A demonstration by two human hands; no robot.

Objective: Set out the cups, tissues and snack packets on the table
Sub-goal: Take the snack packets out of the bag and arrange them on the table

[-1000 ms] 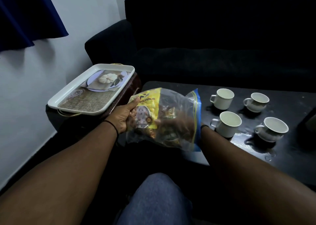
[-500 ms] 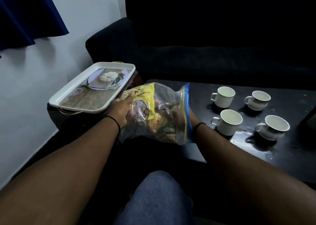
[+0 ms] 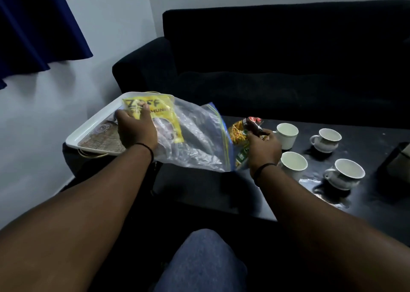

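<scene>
My left hand (image 3: 135, 131) grips the closed end of a clear zip bag (image 3: 197, 140), held above the white tray's near corner; a yellow snack packet (image 3: 159, 118) is still inside it. My right hand (image 3: 263, 147) is outside the bag's blue-edged mouth, closed on a bundle of snack packets (image 3: 243, 131), yellow, red and green, just above the dark table (image 3: 377, 207). Several white cups stand on the table: two plain mugs (image 3: 287, 133) (image 3: 294, 165) and two rounder cups (image 3: 326, 139) (image 3: 346, 176). No tissues are visible.
A white tray (image 3: 88, 134) with a printed picture rests on a low dark stand at the left. A dark sofa (image 3: 277, 65) runs behind the table. A dark object (image 3: 397, 158) sits at the table's right edge. My knee (image 3: 199, 263) is below.
My right hand has come out of the bag holding several snack packets and moved right toward the cups. My left hand lifted the bag's far end up over the tray.
</scene>
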